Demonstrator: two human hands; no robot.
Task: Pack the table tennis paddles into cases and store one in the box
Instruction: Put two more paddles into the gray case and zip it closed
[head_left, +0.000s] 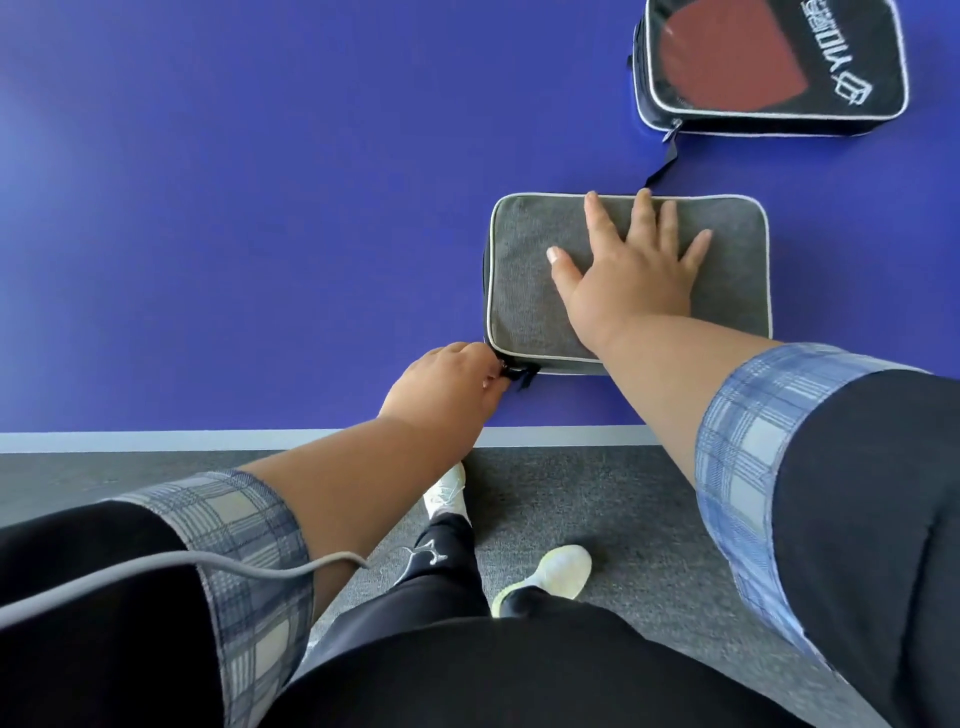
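Observation:
A grey fabric paddle case (524, 270) with pale piping lies flat on the blue table (234, 208), near its front edge. My right hand (631, 265) rests flat on top of it, fingers spread. My left hand (447, 379) pinches the black zipper pull (514, 373) at the case's near left corner. A second case (831, 67), black with white lettering and a clear window, lies at the far right; a red paddle (727, 57) shows through the window. No box is in view.
A black strap (662, 166) runs from the black case toward the grey one. The table's pale front edge (156, 440) borders grey carpet (649, 519), where my legs and white shoes stand. A grey cable (208, 564) crosses my left sleeve.

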